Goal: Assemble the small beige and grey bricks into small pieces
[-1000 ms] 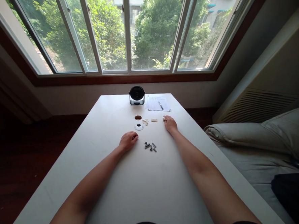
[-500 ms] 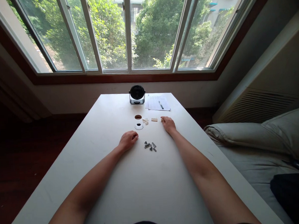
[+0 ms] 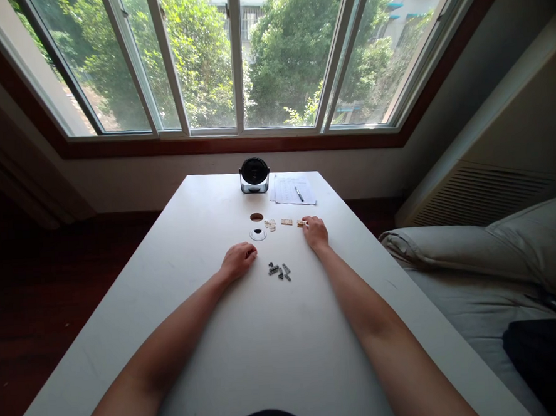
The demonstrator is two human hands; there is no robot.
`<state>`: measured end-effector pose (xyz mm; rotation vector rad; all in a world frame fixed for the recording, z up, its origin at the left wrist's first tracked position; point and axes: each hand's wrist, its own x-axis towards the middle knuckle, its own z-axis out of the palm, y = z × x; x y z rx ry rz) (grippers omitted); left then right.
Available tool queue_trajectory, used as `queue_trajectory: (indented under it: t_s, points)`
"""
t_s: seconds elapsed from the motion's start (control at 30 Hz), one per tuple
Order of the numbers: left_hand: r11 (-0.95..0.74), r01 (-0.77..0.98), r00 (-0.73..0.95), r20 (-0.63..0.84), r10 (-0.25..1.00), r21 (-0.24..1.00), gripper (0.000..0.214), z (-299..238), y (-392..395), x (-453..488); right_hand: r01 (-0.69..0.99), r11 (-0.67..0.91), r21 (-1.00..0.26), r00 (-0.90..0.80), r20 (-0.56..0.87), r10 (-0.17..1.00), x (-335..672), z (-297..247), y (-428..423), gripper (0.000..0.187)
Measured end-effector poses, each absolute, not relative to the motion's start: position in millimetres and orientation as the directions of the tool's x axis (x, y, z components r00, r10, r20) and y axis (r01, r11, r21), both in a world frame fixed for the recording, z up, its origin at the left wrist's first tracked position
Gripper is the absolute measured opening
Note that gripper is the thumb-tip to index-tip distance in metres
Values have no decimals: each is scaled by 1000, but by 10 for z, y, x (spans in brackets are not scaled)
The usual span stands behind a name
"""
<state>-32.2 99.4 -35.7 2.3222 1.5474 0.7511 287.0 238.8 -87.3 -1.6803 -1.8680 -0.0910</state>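
My right hand (image 3: pixel 314 232) is at the right end of a row of small pieces, its finger and thumb closed around the right edge of a tan studded plate (image 3: pixel 300 223). Left of that lies a similar tan studded plate (image 3: pixel 287 222), then a loose group of pale beige pieces (image 3: pixel 270 225). My left hand (image 3: pixel 240 260) rests on the table with its fingers curled together; whatever is inside them, if anything, is hidden. Between my forearms lies a scatter of dark grey building-block pieces (image 3: pixel 280 270).
The white table (image 3: pixel 267 347) has a round cable hole (image 3: pixel 256 217), with its white ring cover (image 3: pixel 257 234) lying nearer me. A small black fan-like device (image 3: pixel 254 175) stands at the far edge, beside paper sheets (image 3: pixel 286 192) and a pen (image 3: pixel 299 194).
My right hand has drawn back slightly to the right, uncovering more of the tan studded plate. My left hand and the grey pieces have stayed put.
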Motion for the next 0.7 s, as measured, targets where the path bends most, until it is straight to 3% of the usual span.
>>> queue_trajectory:
  t_s: [0.7]
  points:
    - [-384, 789, 293, 257, 921, 479, 20, -313, 966, -309, 898, 169, -407, 45, 467, 883, 2840, -793, 2283, 24]
